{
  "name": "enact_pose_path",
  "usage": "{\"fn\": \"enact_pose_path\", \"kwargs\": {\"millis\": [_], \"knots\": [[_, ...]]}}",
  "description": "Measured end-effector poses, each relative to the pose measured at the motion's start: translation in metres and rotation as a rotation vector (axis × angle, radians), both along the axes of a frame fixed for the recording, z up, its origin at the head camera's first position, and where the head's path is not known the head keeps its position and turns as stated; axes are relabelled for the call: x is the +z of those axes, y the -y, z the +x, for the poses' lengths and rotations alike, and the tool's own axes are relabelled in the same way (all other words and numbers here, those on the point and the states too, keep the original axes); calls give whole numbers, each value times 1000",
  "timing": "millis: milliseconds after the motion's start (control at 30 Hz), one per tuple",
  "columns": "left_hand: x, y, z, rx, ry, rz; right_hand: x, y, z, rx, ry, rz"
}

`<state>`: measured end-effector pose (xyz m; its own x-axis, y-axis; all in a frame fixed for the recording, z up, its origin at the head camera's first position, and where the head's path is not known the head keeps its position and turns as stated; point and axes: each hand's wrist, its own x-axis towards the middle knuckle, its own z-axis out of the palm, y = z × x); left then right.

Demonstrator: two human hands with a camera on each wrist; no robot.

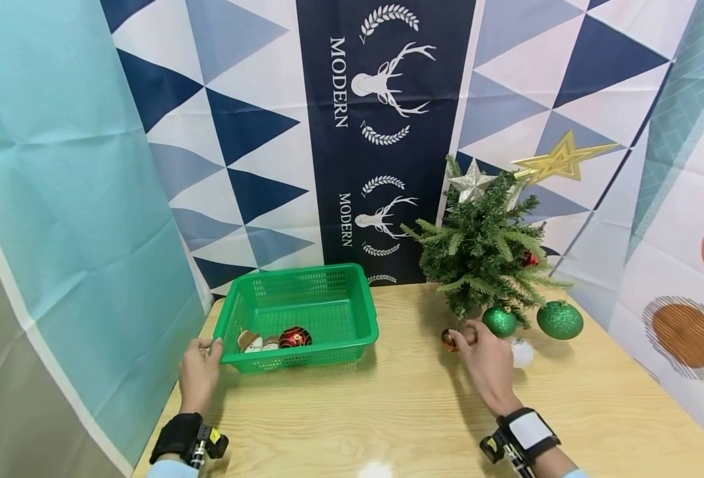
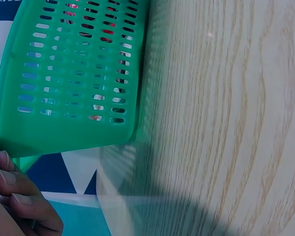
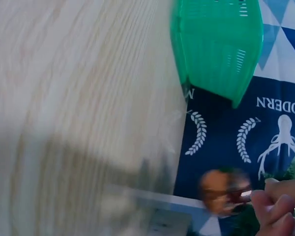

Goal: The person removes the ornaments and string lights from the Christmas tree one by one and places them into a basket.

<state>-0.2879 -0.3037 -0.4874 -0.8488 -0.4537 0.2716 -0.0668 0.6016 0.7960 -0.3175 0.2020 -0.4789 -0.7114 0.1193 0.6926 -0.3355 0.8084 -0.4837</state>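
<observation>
My left hand (image 1: 198, 375) grips the front left corner of a green plastic basket (image 1: 328, 355), with thumb and fingertips at the rim. Inside lie a red bauble with gold lines (image 1: 295, 337) and several pale and brown ornaments (image 1: 255, 342). In front of a small artificial Christmas tree (image 1: 480, 245), my right hand (image 1: 486, 362) pinches a copper-coloured bauble (image 1: 449, 340) by its top. That bauble (image 3: 220, 191) appears blurred beyond the fingertips in the right wrist view. The left wrist view has curled fingers (image 2: 19, 189) at the basket's corner.
Two glittery green baubles (image 1: 560, 320) and a white bauble (image 1: 522, 352) are low on the tree's right side. A silver star (image 1: 471, 181), a gold star (image 1: 567, 159) and a red ornament (image 1: 529, 258) are higher up. Patterned cloth (image 1: 256, 99) hangs behind the wooden table (image 1: 352, 425).
</observation>
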Motion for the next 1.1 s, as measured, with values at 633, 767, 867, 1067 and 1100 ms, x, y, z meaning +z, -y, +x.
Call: {"fn": "enact_pose_path", "kwargs": {"millis": [633, 767, 867, 1067, 1100], "knots": [[0, -2, -4, 18, 13, -7, -6, 0, -9, -17, 9, -255], [0, -1, -5, 24, 14, -8, -3, 0, -7, -16, -25, -254], [0, 0, -5, 24, 9, -9, -1, -2, -5, -12, -30, -252], [0, -2, -4, 15, 6, -9, 4, -6, -3, -15, -138, -177], [0, -2, -5, 15, 4, -9, 5, -6, -4, -12, -158, -168]]}}
